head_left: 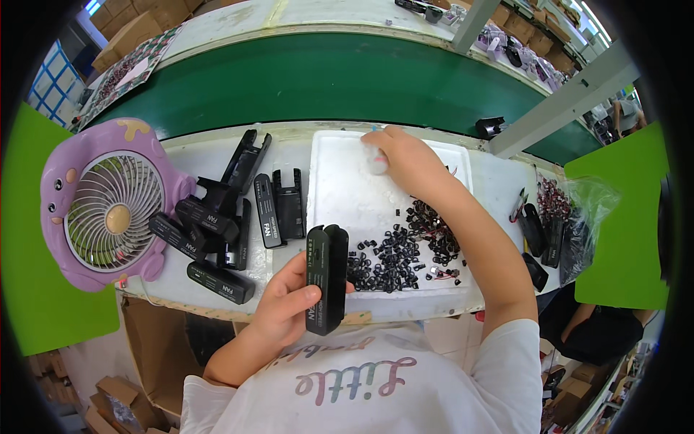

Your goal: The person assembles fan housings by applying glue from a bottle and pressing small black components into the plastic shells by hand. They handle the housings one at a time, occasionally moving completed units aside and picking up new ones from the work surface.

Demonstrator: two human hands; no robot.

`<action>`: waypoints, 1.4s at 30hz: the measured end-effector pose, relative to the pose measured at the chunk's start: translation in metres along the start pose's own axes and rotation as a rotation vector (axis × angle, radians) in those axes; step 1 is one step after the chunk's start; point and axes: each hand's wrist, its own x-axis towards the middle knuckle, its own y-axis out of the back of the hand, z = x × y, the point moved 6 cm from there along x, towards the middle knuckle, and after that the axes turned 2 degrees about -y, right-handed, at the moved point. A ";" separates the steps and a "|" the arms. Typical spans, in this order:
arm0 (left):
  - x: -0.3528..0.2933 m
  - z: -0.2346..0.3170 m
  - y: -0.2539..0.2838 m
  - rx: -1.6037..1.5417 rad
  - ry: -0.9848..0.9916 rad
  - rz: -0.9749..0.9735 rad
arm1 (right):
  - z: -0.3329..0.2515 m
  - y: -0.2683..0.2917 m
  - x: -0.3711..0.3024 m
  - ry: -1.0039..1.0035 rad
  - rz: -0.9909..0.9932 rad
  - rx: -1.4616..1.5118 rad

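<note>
My left hand [285, 300] is closed around a black plastic fan housing [327, 281], held upright near my chest at the front edge of the table. The housing has pale lettering on its left side. My right hand [394, 155] reaches to the far part of the white tray [318, 173], its fingers wrapped round a small translucent bottle [379, 165] with a bit of blue at its far end. Below my right forearm, many small black parts [387, 260] lie heaped in the tray. Small parts with red wires [442, 273] lie among them.
Several black housings [217, 217] are piled left of the tray, beside a purple desk fan [116, 210]. Two more housing pieces [280, 206] lie close to the tray. On the right are a plastic bag [582, 239] and wired parts [553, 199]. A green conveyor belt [311, 79] runs behind.
</note>
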 end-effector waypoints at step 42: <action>0.020 -0.007 -0.006 -0.200 0.048 0.036 | -0.069 0.006 -0.088 -0.354 -0.283 1.469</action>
